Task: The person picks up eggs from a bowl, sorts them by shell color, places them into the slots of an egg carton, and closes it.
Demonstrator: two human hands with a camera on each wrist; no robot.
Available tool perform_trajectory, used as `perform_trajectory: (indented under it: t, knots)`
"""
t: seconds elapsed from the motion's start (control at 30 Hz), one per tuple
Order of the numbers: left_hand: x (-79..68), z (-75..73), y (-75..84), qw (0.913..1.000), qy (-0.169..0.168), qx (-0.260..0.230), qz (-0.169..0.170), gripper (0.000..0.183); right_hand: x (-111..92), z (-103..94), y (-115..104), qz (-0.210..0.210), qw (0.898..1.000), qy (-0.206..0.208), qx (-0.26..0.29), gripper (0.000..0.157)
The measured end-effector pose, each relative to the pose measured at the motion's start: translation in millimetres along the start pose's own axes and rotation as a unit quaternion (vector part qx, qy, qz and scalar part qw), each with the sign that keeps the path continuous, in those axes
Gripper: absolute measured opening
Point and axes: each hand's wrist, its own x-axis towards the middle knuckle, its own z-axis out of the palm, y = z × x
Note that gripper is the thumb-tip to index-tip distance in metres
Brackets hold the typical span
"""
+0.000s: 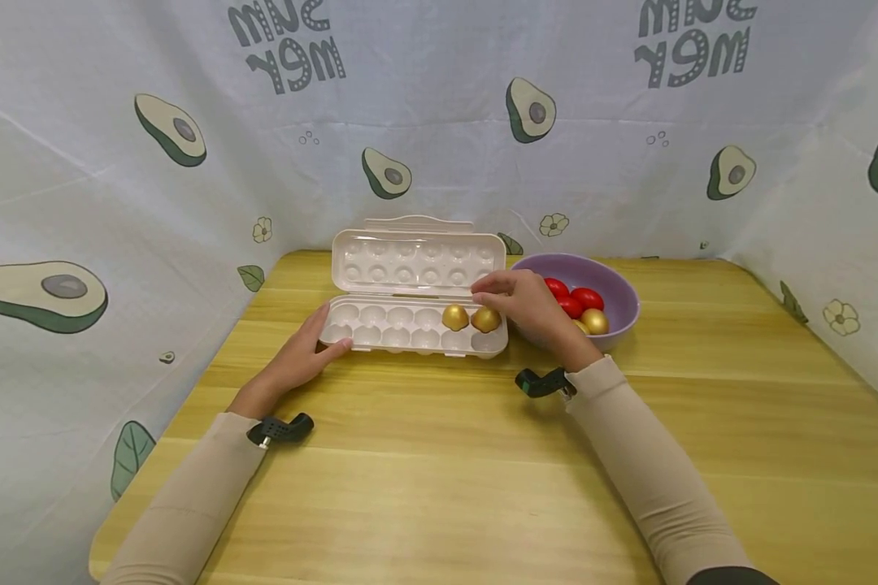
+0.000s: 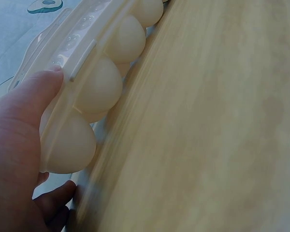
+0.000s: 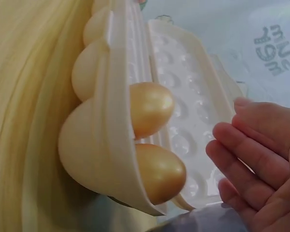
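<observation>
A white plastic egg carton point(image 1: 410, 351) lies on the table with its lid point(image 1: 419, 258) raised at the back. Two golden eggs point(image 1: 455, 317) sit side by side in the back row, at the right end. My left hand point(image 1: 302, 357) holds the carton's left end, its thumb point(image 2: 46, 84) on the front rim and the other fingers around the end. My right hand point(image 1: 523, 302) hovers over the right end, close to the outermost golden egg point(image 3: 162, 173). Its fingers point(image 3: 253, 154) are loosely bent with nothing between them.
A purple bowl point(image 1: 622, 302) stands right of the carton, partly behind my right hand. Several red eggs point(image 1: 588, 301) and golden eggs point(image 1: 595, 322) lie in it. The wooden table point(image 1: 424, 471) ends at a printed cloth point(image 1: 439, 106) behind.
</observation>
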Motion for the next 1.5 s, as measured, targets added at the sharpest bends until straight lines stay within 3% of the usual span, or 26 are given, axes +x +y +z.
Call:
perform_trajectory:
  t: [0.4, 0.6, 0.8, 1.13, 1.5]
  knots:
    - [-0.1, -1.0, 1.1, 1.0, 0.003, 0.001, 0.001, 0.091, -5.7, -25.7, -4.2, 0.013, 0.998, -0.012, 0.057, 0.033]
    - [-0.3, -0.4, 1.0, 1.0, -0.001, -0.004, -0.003, 0.092, -8.2, -40.8, -0.3, 0.015, 0.999, -0.011, 0.05, 0.033]
    - [-0.8, -0.1, 1.2, 1.0, -0.001, -0.005, -0.004, 0.091, -16.4, -58.8, -3.8, 0.047, 0.997, -0.012, 0.06, 0.034]
    - [3.3, 0.0, 1.9, 1.0, 0.003, -0.001, -0.002, 0.091, -23.2, -88.9, 11.3, 0.06, 0.998, -0.009, 0.014, 0.038]
    - [-0.5, 1.0, -0.3, 1.0, 0.003, -0.005, 0.006, 0.09, -30.3, -95.8, 15.4, 0.062, 0.997, -0.038, -0.017, 0.039]
